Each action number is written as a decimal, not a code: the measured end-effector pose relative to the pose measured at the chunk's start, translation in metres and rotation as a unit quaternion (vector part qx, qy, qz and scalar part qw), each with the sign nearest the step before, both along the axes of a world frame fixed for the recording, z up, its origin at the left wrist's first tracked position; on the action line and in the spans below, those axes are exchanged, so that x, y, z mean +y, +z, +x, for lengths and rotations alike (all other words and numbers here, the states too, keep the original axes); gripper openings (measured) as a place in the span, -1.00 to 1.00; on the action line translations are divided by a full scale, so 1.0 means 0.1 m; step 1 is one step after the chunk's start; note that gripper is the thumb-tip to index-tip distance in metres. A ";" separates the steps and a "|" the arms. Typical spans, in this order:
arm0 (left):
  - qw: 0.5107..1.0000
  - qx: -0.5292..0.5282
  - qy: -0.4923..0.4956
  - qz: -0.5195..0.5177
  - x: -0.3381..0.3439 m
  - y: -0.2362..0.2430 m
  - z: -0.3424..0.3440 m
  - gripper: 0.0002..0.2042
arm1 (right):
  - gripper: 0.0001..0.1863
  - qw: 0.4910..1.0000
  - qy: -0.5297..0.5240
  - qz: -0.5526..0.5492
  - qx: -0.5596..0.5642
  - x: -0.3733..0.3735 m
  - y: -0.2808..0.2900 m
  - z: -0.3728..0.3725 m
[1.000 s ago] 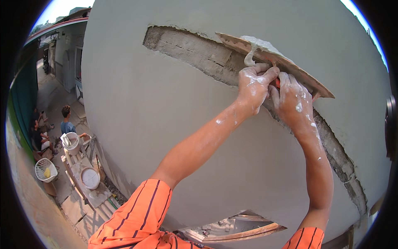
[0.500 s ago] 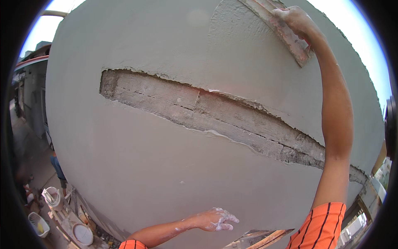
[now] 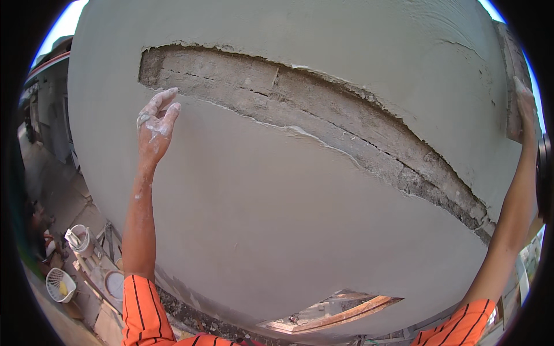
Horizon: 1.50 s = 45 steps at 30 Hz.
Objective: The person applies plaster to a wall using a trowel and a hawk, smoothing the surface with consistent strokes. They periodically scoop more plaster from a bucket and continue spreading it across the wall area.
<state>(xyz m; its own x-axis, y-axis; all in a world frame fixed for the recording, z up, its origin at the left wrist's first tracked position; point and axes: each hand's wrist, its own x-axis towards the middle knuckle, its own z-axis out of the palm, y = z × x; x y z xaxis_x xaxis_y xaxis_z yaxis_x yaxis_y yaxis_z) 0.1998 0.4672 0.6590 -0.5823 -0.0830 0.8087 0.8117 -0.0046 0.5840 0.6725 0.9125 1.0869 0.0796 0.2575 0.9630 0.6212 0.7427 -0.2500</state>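
Note:
A grey plastered wall (image 3: 259, 184) fills most of the view, with a long rough-edged strip of bare masonry (image 3: 213, 75) slanting down across it to the right. My left hand (image 3: 156, 126), smeared with white plaster, is raised just below the strip's left end. Its fingers and thumb are apart and hold nothing; whether they touch the wall I cannot tell. At the far right my right hand (image 3: 524, 106) grips a long, flat plastering trowel (image 3: 512, 63) by its back. The trowel lies along the wall's right side, and its handle is mostly hidden.
Down at the lower left are a white bucket (image 3: 82, 241), a white basket (image 3: 60, 285) with something yellow in it, and a round tub (image 3: 115, 284) of pale material. A gap (image 3: 329, 311) at the wall's bottom shows wooden planks.
My right hand has carried the trowel from the upper wall to the far right edge. My left hand has risen from the lower middle to the strip's left end. The view has shifted.

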 end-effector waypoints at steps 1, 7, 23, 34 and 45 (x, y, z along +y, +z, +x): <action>0.996 0.028 0.086 -0.006 -0.05 0.08 -0.23 -0.68 | -0.29 0.997 -0.024 0.078 -0.011 0.00 -0.11 0.06; 0.970 0.124 0.207 -0.044 0.11 0.14 -0.86 -0.64 | -0.55 0.937 -0.211 0.257 -0.105 -0.82 -0.81 -0.28; 0.964 0.189 0.184 -0.027 0.18 0.13 -0.99 -0.69 | -0.48 0.968 0.002 0.175 -0.180 -1.46 -0.86 -1.39; 0.969 0.167 0.180 -0.011 0.09 0.16 -1.07 -0.73 | -0.37 0.934 -0.247 0.255 -0.040 -0.24 0.43 -0.47; 0.952 0.257 0.161 -0.044 0.09 0.07 -1.22 -0.71 | -0.60 0.884 -0.185 0.402 -0.151 -1.94 -1.75 -1.73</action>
